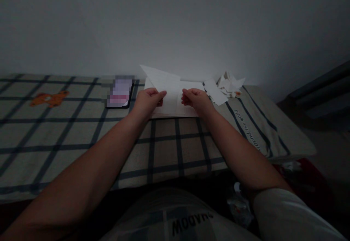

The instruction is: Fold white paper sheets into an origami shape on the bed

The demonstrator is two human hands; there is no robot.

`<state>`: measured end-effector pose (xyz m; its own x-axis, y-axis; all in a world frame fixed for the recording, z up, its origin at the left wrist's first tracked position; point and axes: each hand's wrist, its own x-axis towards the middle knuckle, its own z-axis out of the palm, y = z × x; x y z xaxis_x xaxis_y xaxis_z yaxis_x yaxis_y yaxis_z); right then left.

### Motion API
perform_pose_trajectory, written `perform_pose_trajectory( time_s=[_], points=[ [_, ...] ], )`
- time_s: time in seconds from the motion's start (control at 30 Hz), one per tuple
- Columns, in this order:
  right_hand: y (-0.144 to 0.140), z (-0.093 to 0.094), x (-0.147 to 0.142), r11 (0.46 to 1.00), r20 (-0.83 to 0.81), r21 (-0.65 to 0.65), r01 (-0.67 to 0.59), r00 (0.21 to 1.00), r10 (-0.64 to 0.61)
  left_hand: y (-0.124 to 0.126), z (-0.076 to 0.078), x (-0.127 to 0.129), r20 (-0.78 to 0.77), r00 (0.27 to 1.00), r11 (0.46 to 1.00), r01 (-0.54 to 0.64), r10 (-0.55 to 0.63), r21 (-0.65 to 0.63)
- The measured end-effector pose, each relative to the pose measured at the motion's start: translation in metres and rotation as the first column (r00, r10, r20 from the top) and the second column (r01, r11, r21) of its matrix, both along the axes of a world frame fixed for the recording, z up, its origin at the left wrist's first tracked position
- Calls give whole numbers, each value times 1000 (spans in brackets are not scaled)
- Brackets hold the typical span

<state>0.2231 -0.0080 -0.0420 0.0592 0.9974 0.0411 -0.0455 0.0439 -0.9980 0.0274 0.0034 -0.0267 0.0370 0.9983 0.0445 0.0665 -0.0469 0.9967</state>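
A white sheet of paper (169, 84) stands partly raised, its upper left corner pointing up in a slanted flap. My left hand (149, 100) pinches this sheet at its left side, thumb on top. At the right edge of the sheet is my right hand (195, 98), its fingers curled closed in a pinch on the paper; the exact grip is partly hidden. Beneath both hands lies a flat stack of white paper (195, 85), or a pad; I cannot tell which.
Left of the paper lies a phone (120, 92) with a lit screen. Small paper slips (216, 92) and crumpled paper (231, 84) sit to the right. A checked cloth (82, 131) covers the table, against a grey wall (169, 22). A clear bottle (239, 204) stands below the table edge.
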Motion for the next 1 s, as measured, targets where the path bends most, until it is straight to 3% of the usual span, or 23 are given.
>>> perform_pose_trajectory(
  time_s=[0.33,0.47,0.5,0.57,0.63,0.7,0.77,0.83,0.9,1.0],
  points=[
    [-6,8,-3,997,-23,17,-70,997,70,-5,-4,2,57,992,994,113,-112,-10],
    [-5,6,-2,996,-2,55,-64,998,64,-6,-3,3,-27,982,981,185,-187,-54],
    [-4,5,-1,997,-10,56,-46,999,47,-6,-2,2,-56,988,989,144,-145,-20],
    [-1,3,2,999,5,46,-19,1000,19,-4,1,-2,-103,994,989,-32,47,144],
    [1,2,5,999,106,50,-12,994,6,-3,6,-8,-129,947,899,-227,293,373],
    [3,1,8,996,265,90,-15,964,-10,-3,10,-14,-186,888,799,-266,420,539],
    [4,1,10,986,422,162,-28,905,-44,-4,13,-18,-310,847,756,-152,432,636],
    [2,1,10,967,534,245,-63,842,-80,-6,13,-18,-455,798,754,1,395,656],
    [0,3,8,940,599,314,-133,796,-87,-7,9,-15,-590,744,782,150,314,605],
    [-5,5,4,904,634,344,-252,773,-26,-8,4,-9,-732,672,855,312,111,415]
  ],
)
